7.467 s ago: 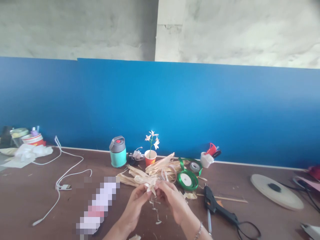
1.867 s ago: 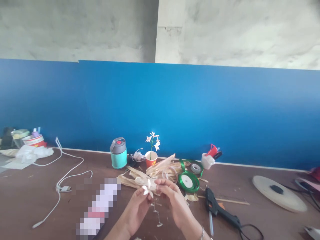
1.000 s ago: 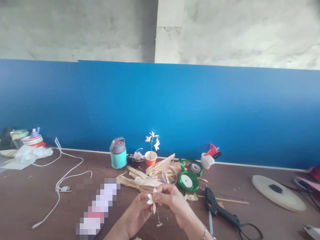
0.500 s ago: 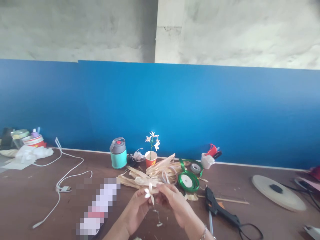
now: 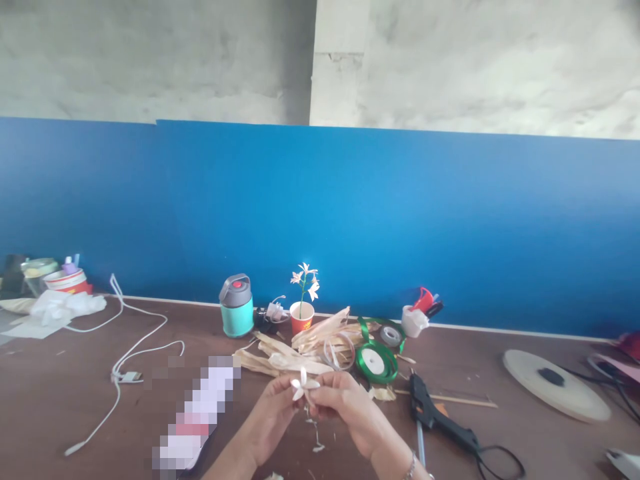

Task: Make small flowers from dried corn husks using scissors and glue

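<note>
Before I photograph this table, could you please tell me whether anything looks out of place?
Pale scraps lie strewn untidily on the table near the left hand and right hand, and the glue gun lies on its side rather than upright. The held flower shows no clear damage; the pixelated item can't be judged.

"How's the light?"
"Soft and fairly even; the blue panel (image 5: 350,223) glows brightest mid-span, dimming toward both ends."
"Any shadows?"
"A dark upright band (image 5: 300,67) on the wall (image 5: 165,60) above the panel."
"And sharpness?"
"Hazy, slightly smeared; below the panel, one object (image 5: 200,417) is broken into coarse pixels and white petals (image 5: 303,385) lose detail."
</note>
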Available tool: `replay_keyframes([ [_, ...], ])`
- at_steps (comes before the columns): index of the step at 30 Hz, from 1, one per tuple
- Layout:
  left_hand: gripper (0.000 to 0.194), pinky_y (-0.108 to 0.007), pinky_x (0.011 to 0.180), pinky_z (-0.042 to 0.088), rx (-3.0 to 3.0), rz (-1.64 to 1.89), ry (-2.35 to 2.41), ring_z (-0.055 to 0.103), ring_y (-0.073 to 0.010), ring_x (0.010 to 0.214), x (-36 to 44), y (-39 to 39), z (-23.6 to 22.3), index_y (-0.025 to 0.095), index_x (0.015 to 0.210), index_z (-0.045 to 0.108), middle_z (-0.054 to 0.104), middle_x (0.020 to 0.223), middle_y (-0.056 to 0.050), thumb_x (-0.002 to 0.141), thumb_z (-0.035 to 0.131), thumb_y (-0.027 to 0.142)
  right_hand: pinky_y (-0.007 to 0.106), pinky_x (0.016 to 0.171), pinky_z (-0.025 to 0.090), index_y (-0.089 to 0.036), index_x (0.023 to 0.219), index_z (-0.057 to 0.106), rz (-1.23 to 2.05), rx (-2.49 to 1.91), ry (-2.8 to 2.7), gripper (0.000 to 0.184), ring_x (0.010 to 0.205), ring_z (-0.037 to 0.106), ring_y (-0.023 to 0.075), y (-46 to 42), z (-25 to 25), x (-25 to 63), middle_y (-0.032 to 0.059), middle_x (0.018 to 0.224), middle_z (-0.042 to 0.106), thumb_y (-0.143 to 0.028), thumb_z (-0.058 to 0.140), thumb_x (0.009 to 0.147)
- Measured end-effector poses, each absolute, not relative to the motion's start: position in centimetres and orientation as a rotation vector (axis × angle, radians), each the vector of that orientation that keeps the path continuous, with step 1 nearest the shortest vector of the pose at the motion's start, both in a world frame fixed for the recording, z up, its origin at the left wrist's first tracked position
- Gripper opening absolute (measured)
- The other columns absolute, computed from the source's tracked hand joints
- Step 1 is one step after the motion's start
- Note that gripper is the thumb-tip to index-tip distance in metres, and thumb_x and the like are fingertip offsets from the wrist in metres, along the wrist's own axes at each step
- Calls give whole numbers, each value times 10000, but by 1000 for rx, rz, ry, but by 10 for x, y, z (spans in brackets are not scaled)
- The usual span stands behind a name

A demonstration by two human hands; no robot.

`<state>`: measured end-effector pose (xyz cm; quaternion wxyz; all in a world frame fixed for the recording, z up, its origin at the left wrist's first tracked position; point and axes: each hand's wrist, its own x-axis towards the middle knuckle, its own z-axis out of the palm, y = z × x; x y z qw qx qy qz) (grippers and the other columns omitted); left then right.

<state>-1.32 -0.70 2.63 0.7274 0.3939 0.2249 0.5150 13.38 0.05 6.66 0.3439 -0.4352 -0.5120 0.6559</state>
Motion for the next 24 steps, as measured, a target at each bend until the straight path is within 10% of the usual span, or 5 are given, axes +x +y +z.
replay_keyframes([
  [24, 281, -279, 691, 382, 708, 1198, 473, 513, -142, 655, -13, -6, 14, 119, 652, 687, 618, 662, -40, 659, 777, 385, 224, 546, 297, -158, 539, 578, 1565, -1210, -1339, 232, 527, 428, 87, -3, 70, 131, -21, 525, 569, -328, 679, 660],
])
